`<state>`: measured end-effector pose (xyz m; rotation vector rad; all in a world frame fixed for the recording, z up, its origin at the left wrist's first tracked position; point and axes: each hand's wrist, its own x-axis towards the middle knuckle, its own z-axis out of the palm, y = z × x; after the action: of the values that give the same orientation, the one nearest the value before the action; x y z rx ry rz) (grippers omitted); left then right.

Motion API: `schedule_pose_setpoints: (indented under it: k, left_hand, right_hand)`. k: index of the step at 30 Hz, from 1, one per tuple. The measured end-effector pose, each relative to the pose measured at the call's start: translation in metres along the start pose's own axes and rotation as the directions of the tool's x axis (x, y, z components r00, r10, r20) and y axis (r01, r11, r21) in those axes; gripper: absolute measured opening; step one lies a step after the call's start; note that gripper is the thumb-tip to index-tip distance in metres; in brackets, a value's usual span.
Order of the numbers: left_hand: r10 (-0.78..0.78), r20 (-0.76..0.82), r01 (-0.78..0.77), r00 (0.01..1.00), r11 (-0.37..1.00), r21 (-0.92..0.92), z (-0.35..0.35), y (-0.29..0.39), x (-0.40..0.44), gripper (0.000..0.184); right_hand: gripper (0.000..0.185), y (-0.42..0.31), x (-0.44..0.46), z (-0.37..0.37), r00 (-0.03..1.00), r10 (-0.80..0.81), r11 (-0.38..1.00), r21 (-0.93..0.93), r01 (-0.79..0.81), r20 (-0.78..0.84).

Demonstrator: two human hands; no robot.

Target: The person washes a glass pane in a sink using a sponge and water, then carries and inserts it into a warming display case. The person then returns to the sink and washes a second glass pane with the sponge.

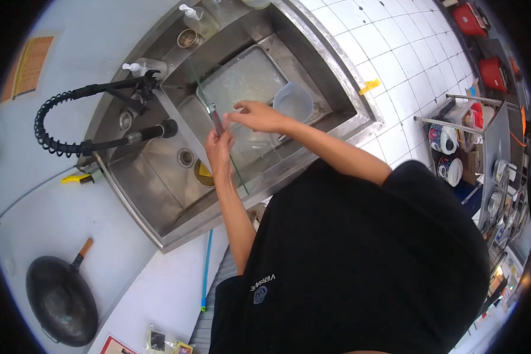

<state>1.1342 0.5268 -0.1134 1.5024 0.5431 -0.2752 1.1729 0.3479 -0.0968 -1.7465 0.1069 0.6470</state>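
Note:
My left hand (pixel 220 150) is closed around a slim dark-red handle (pixel 218 124) with a short silvery tip, over the steel sink (pixel 351 109). The tool's exact kind is unclear. My right hand (pixel 258 116) is just to the right of the handle, fingers bent and apart, its nearest fingertip at or touching it. A thin green straight edge (pixel 241 179), like that of a glass sheet, runs beneath the hands across the basin. Below them a rectangular metal tray (pixel 258 54) lies in the basin, and a translucent plastic bowl (pixel 293 101) sits at its right corner.
A black spring-hose faucet (pixel 41 130) arches over the left basin. Pump bottles (pixel 202 23) and a small metal cup (pixel 187 38) stand along the sink ledge. A yellow item in a round container (pixel 205 177) is near my left wrist. A wok (pixel 62 301) hangs at lower left.

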Motion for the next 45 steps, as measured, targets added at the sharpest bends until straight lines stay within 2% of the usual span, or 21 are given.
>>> schedule_pose_setpoints:
  k: [1, 2, 4, 5, 8, 9, 13, 16, 17, 18, 20, 21, 24, 25, 28, 31, 34, 37, 40, 43, 45]
  left_hand:
    - [0.000, -0.006, 0.000, 1.000, 0.997, 0.076, 0.010, 0.000, -0.002, 0.010]
    - [0.004, -0.016, -0.002, 1.000, 0.989, 0.146, 0.021, 0.001, -0.004, 0.012]
    - [0.171, 0.024, -0.170, 0.985, 0.939, 0.300, 0.044, -0.005, -0.004, 0.017]
    - [0.248, 0.049, -0.248, 0.967, 0.894, 0.373, 0.053, -0.007, -0.009, 0.020]
    - [0.250, 0.007, -0.221, 0.968, 0.844, 0.489, 0.089, 0.004, -0.030, 0.027]
    - [0.251, -0.012, -0.209, 0.968, 0.831, 0.515, 0.098, 0.001, -0.034, 0.030]
    - [0.210, -0.004, -0.188, 0.978, 0.885, 0.426, 0.118, -0.009, -0.045, 0.037]
    - [0.205, 0.072, -0.217, 0.976, 0.912, 0.349, 0.120, -0.016, -0.051, 0.040]
    - [0.195, 0.110, -0.221, 0.975, 0.915, 0.337, 0.119, -0.019, -0.053, 0.040]
    - [0.193, 0.147, -0.232, 0.970, 0.917, 0.323, 0.117, -0.021, -0.052, 0.040]
    - [0.287, 0.275, -0.366, 0.918, 0.879, 0.305, 0.105, -0.026, -0.053, 0.037]
    - [0.330, 0.335, -0.430, 0.883, 0.855, 0.291, 0.098, -0.030, -0.051, 0.036]
    - [0.304, 0.467, -0.418, 0.830, 0.893, 0.163, 0.080, -0.054, -0.035, 0.036]
    - [0.230, 0.527, -0.425, 0.818, 0.859, 0.285, 0.071, -0.061, -0.031, 0.045]
    - [0.155, 0.567, -0.460, 0.809, 0.767, 0.448, 0.062, -0.099, -0.013, 0.056]
    - [0.081, 0.485, -0.376, 0.871, 0.745, 0.551, 0.058, -0.139, 0.008, 0.060]
    - [0.140, 0.537, -0.456, 0.832, 0.723, 0.519, 0.065, -0.126, 0.003, 0.061]
    - [0.197, 0.633, -0.524, 0.748, 0.761, 0.383, 0.067, -0.105, -0.004, 0.061]
    - [0.018, 0.521, -0.359, 0.853, 0.746, 0.561, 0.056, -0.129, 0.018, 0.063]
    - [0.135, 0.624, -0.496, 0.770, 0.741, 0.453, 0.062, -0.115, 0.006, 0.063]
    - [0.102, 0.615, -0.453, 0.782, 0.771, 0.448, 0.058, -0.119, 0.009, 0.064]
  right_hand:
    - [0.083, 0.003, -0.003, 0.003, 1.000, 0.020, 0.995, 0.098, -0.021, 0.008]
    - [0.081, 0.001, -0.004, 0.001, 1.000, 0.031, 0.990, 0.136, -0.031, 0.003]
    - [0.077, -0.006, -0.008, -0.002, 0.998, 0.060, 0.976, 0.211, -0.060, 0.006]
    - [0.056, -0.004, -0.004, -0.010, 0.999, 0.033, 0.985, 0.171, -0.033, 0.008]
    - [0.040, -0.004, -0.003, -0.030, 0.981, 0.099, 0.991, -0.068, -0.112, -0.165]
    - [0.034, 0.002, -0.002, -0.035, 0.974, 0.120, 0.991, -0.036, -0.129, -0.194]
    - [0.025, 0.054, 0.003, -0.049, 0.949, 0.165, 0.985, -0.007, -0.174, -0.269]
    - [0.016, 0.032, -0.017, -0.046, 0.886, 0.165, 0.985, 0.035, -0.167, -0.433]
    - [0.025, 0.028, -0.022, -0.049, 0.897, 0.201, 0.977, 0.018, -0.212, -0.393]
    - [0.027, 0.031, -0.024, -0.049, 0.881, 0.206, 0.978, 0.058, -0.201, -0.426]
    - [0.030, 0.042, -0.032, -0.046, 0.843, 0.227, 0.973, 0.143, -0.180, -0.488]
    - [0.031, 0.053, -0.032, -0.049, 0.846, 0.268, 0.963, 0.166, -0.214, -0.462]
    - [0.034, 0.056, -0.045, -0.052, 0.811, 0.447, 0.872, 0.388, -0.300, -0.377]
    - [0.037, 0.064, -0.048, -0.053, 0.822, 0.455, 0.858, 0.418, -0.300, -0.344]
    - [0.038, 0.055, -0.054, -0.047, 0.775, 0.529, 0.773, 0.573, -0.272, -0.346]
    - [0.038, 0.056, -0.058, -0.048, 0.785, 0.538, 0.781, 0.532, -0.327, -0.307]
    - [0.037, 0.057, -0.058, -0.049, 0.788, 0.539, 0.783, 0.522, -0.339, -0.297]
    - [0.036, 0.058, -0.058, -0.050, 0.791, 0.541, 0.786, 0.507, -0.354, -0.286]
    - [0.035, 0.058, -0.060, -0.049, 0.790, 0.542, 0.774, 0.537, -0.336, -0.286]
    - [0.034, 0.053, -0.060, -0.048, 0.778, 0.560, 0.776, 0.511, -0.370, -0.286]
    - [0.034, 0.051, -0.063, -0.049, 0.777, 0.561, 0.778, 0.503, -0.376, -0.287]
